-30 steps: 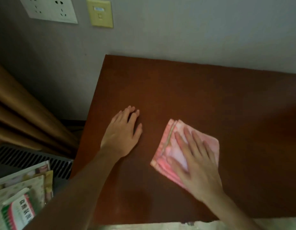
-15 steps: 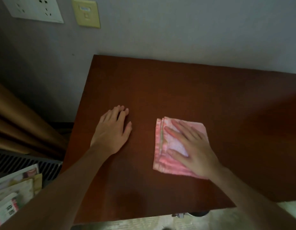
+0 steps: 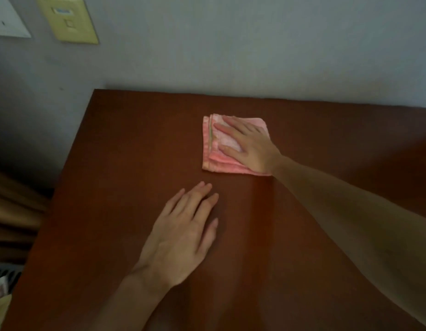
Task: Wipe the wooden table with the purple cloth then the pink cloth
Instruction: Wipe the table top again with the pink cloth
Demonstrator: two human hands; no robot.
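Observation:
A folded pink cloth (image 3: 213, 149) lies flat on the dark wooden table (image 3: 126, 144), toward the far side near the wall. My right hand (image 3: 249, 146) presses down on it with straight, spread fingers, covering its right half. My left hand (image 3: 183, 235) rests flat on the bare wood nearer to me, fingers straight, a little left of and below the cloth, apart from it. No purple cloth is in view.
The table's far edge meets a grey wall. A yellowish wall plate (image 3: 68, 19) and a white socket panel (image 3: 6, 20) hang at the upper left. Brown curtain folds (image 3: 13, 211) and a dark grille (image 3: 4, 273) lie left of the table's left edge.
My right hand has slid the pink cloth away from me toward the wall. The view has shifted closer over the table; my left hand stays flat on the wood.

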